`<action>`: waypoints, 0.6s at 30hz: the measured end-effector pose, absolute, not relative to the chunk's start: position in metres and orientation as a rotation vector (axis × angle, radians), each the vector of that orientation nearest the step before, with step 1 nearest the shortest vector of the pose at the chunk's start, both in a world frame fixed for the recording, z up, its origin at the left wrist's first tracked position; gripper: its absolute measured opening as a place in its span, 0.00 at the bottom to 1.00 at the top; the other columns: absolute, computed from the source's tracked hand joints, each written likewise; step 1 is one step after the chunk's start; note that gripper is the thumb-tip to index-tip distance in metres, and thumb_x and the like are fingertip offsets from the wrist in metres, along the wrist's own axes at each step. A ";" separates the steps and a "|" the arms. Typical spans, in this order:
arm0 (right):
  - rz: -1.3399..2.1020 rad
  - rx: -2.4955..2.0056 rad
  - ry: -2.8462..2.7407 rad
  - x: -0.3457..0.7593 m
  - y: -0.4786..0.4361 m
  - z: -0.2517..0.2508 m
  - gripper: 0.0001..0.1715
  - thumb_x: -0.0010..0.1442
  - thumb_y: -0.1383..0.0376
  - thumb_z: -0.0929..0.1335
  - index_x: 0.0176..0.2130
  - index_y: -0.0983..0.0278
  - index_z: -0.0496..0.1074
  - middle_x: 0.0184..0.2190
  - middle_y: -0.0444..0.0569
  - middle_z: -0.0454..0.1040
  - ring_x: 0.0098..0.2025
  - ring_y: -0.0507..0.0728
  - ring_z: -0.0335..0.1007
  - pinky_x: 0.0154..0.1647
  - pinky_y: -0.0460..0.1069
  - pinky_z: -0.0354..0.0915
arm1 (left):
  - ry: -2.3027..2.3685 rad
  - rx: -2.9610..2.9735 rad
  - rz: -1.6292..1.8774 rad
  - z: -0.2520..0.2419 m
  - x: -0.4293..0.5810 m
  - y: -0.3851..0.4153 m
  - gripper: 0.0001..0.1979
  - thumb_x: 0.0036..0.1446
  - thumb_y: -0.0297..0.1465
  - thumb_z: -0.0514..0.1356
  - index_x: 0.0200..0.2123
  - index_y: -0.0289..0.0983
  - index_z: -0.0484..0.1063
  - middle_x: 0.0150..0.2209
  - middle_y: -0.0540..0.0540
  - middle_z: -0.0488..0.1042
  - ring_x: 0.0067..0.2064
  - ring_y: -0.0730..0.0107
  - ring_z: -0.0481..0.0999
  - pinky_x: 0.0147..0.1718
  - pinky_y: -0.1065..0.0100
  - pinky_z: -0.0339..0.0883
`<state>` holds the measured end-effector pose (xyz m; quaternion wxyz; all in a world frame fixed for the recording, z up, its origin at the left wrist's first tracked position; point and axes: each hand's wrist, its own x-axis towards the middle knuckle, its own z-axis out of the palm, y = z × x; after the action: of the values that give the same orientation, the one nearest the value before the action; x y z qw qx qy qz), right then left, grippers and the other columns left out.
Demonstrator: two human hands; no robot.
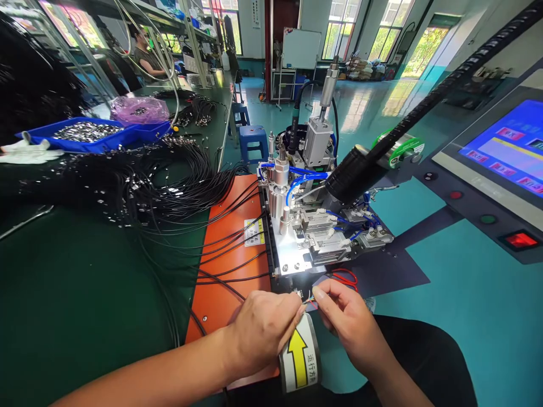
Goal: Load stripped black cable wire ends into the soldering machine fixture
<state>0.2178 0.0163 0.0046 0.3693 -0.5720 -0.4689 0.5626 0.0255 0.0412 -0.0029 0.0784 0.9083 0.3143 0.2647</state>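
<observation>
My left hand (pixel 269 319) is closed around the end of a black cable, in front of the metal machine. Thin coloured wires (pixel 310 299) stick out of that end towards the right. Thumb and forefinger of my right hand (pixel 348 319) pinch the tips of these wires. A black cable (pixel 227 287) runs over the orange base plate (pixel 231 237) towards my left hand. Just beneath the hands is a round part with a yellow arrow label (pixel 300 356). Behind them stands the lit machine (pixel 292 249) with its metal clamps and blue air hoses.
Many black cables (pixel 169 186) lie bundled on the green table (pixel 76 282). Blue trays (pixel 108 141) with small metal parts stand farther back. A control panel (pixel 487 169) is at right, below a black flexible hose (pixel 458 82). Red-handled scissors (pixel 347 277) lie behind my right hand. A person (pixel 148 56) sits far left.
</observation>
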 end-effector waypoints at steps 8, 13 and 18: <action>1.410 -1.460 -1.261 0.217 0.018 0.003 0.20 0.67 0.52 0.65 0.31 0.63 0.69 0.21 0.38 0.57 0.25 0.50 0.52 0.26 0.46 0.50 | 0.958 2.704 0.808 -0.003 0.024 0.041 0.14 0.70 0.29 0.49 0.28 0.39 0.59 0.21 0.54 0.59 0.20 0.71 0.59 0.22 0.61 0.45; 1.411 -1.443 -1.250 0.216 0.019 0.003 0.19 0.67 0.52 0.66 0.31 0.63 0.69 0.21 0.37 0.56 0.25 0.49 0.51 0.25 0.46 0.50 | 0.945 2.693 0.791 -0.002 0.023 0.040 0.13 0.70 0.28 0.49 0.29 0.39 0.60 0.21 0.54 0.59 0.21 0.71 0.59 0.22 0.61 0.46; 1.357 -1.418 -1.252 0.212 0.017 -0.003 0.19 0.67 0.53 0.66 0.31 0.63 0.68 0.24 0.39 0.61 0.26 0.49 0.54 0.28 0.45 0.54 | 0.993 2.675 0.748 0.003 0.023 0.039 0.15 0.70 0.29 0.49 0.28 0.39 0.61 0.22 0.54 0.60 0.21 0.70 0.59 0.22 0.62 0.48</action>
<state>0.2121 0.0175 -0.0032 0.3957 -0.5595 -0.4939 0.5352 0.0234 0.0389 0.0031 0.0959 0.9027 0.3350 0.2523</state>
